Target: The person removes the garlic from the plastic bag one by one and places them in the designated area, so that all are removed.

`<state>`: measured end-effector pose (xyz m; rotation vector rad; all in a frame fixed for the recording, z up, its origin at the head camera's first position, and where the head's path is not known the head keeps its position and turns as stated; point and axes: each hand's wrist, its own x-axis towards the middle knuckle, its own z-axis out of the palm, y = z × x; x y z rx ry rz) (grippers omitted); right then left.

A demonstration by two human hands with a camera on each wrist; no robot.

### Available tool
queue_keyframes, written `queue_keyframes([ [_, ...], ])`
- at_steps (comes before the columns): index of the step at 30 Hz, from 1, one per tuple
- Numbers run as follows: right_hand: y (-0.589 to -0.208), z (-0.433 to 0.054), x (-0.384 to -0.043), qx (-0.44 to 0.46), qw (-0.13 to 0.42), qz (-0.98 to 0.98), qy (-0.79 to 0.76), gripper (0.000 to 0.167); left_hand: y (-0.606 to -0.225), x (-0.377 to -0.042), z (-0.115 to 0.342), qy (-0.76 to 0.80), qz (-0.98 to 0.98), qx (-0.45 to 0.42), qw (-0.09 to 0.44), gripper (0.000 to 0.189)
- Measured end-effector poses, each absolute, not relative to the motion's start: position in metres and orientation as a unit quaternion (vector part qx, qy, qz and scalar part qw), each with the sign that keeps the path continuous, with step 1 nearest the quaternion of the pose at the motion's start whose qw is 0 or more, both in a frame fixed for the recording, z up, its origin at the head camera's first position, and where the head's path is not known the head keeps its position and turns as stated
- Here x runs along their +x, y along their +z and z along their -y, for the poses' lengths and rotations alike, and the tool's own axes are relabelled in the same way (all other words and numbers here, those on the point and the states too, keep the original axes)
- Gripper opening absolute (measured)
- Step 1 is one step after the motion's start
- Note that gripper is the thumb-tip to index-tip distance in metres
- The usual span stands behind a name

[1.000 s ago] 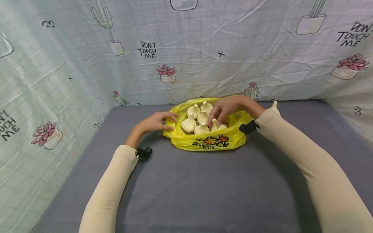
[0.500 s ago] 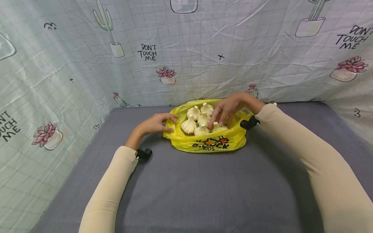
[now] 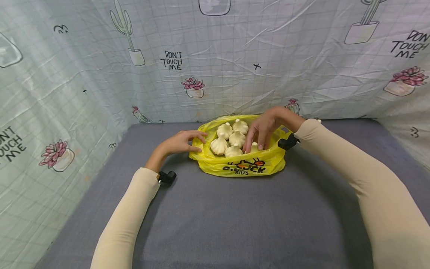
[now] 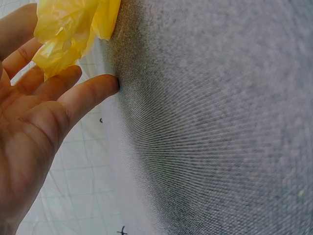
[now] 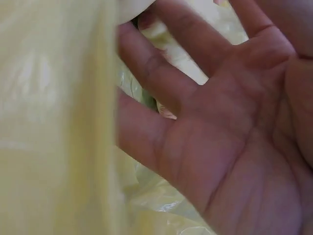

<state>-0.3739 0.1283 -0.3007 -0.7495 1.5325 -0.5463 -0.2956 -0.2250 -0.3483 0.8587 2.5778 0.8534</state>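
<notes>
A yellow plastic bag [image 3: 215,166] printed with "KIDS" lies on the table with its mouth wide, holding several garlic bulbs [image 3: 219,145]. At its left rim rests my left hand [image 3: 178,144], fingers spread; in the left wrist view they touch a loose flap of the bag [image 4: 63,34]. My right hand [image 3: 265,125] reaches down into the right side of the bag. Its thumb and fingers are around the front-right garlic bulb [image 3: 254,147], which they partly hide. In the right wrist view yellow plastic covers the left side and hides some fingertips.
The table [image 3: 215,216] has a grey cloth top. Behind it and on the left hangs a sheet [image 3: 231,56] printed with cacti and "DON'T TOUCH ME". A small pale tip [image 3: 318,120] pokes out behind my right sleeve.
My right hand first lifts its fingers a little off the front-right garlic bulb, then lowers them around it; the bulb shifts slightly right and deeper. The left hand stays at the rim.
</notes>
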Motion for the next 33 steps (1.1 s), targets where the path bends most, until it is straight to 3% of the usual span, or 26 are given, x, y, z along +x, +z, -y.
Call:
queue_keyframes([
  [7, -0.302, -0.127, -0.373, -0.334, 0.6, -0.69, -0.228, 0.033, -0.349, -0.296, 0.226, 0.3, -0.894, 0.301, 0.146, 0.026],
  [15, -0.305, -0.126, -0.37, -0.342, 0.58, -0.696, -0.249, 0.007, -0.348, -0.295, 0.225, 0.3, -0.894, 0.3, 0.147, 0.027],
  [25, -0.297, -0.123, -0.362, -0.343, 0.564, -0.699, -0.276, 0.034, -0.349, -0.295, 0.224, 0.297, -0.894, 0.302, 0.149, 0.027],
  [33, -0.288, -0.126, -0.358, -0.376, 0.553, -0.671, -0.319, 0.036, -0.35, -0.295, 0.225, 0.295, -0.893, 0.304, 0.149, 0.025],
])
